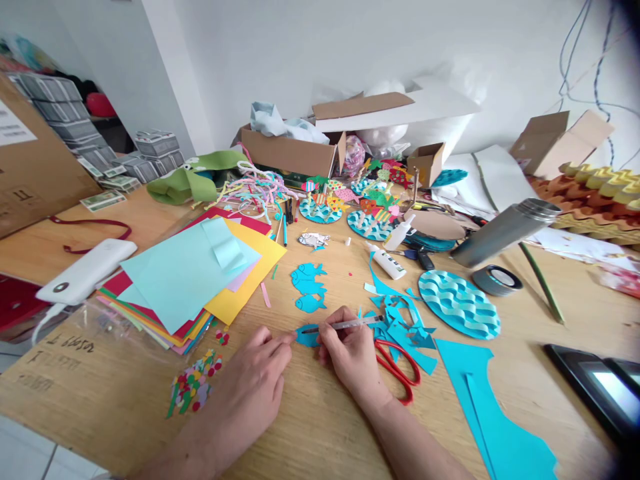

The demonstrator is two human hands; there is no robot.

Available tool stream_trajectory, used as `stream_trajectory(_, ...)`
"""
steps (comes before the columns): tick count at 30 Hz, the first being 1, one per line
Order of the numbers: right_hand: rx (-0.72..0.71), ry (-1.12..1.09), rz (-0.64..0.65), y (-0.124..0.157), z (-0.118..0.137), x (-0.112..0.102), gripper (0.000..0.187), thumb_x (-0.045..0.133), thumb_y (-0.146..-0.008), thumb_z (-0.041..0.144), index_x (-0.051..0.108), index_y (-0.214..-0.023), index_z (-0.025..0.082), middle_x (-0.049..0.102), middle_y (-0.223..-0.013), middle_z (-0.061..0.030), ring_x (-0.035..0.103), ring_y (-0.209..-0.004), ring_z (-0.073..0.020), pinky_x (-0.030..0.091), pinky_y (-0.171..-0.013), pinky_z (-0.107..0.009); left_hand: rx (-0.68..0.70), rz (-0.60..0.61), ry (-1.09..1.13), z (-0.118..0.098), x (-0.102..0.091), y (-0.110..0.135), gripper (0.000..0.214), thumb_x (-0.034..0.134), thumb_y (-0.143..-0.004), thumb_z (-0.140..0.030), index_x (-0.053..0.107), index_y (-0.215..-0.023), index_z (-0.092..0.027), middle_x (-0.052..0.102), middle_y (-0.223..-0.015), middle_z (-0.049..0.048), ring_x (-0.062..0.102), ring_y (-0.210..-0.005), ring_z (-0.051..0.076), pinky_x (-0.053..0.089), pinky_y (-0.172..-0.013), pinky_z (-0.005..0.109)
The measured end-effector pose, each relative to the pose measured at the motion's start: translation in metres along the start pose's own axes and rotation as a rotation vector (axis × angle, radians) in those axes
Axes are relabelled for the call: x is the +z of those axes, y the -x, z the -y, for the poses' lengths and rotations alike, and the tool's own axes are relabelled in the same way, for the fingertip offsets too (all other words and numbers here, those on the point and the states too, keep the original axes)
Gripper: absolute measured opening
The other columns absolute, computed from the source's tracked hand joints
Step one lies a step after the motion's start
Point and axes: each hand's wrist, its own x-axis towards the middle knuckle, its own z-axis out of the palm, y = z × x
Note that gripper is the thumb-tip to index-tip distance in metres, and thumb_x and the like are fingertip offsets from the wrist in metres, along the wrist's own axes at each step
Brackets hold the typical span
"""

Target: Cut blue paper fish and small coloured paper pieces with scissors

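Observation:
A small blue paper fish [306, 335] lies flat on the wooden table. My left hand [260, 367] rests beside it, fingers extended and fingertips touching its left end. In my right hand [345, 350] is a slim pen [357, 323], its tip over the fish and its back end pointing right. Just above lie several blue paper fish [310, 303] with black-drawn eyes and fins. Red-handled scissors [407, 373] lie right of my right hand, their blades partly hidden under blue paper scraps [400, 327].
Left is a stack of coloured paper [185, 267] and a confetti pile [195, 383]. Glue bottles [390, 263], a wavy-patterned blue oval [460, 303], a steel flask [505, 230] and a cut blue sheet [493, 407] lie right. Cardboard boxes [295, 153] stand behind.

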Motion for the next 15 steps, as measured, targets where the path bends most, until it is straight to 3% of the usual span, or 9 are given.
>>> stream_trajectory(15,-0.01,0.117,0.043,-0.0011,-0.0081,-0.0004,0.012,0.054,-0.079,0.022,0.044,-0.071,0.023,0.052,-0.043,0.0079,0.05,-0.033,-0.0115,0.034,-0.033,-0.019,-0.012,-0.004,-0.002,-0.0006,-0.0011,0.0007,0.032,0.041,-0.076,0.005,0.057,-0.089,-0.02,0.063,-0.117,0.0045,0.05,-0.103,0.023,0.048,-0.088,0.039)
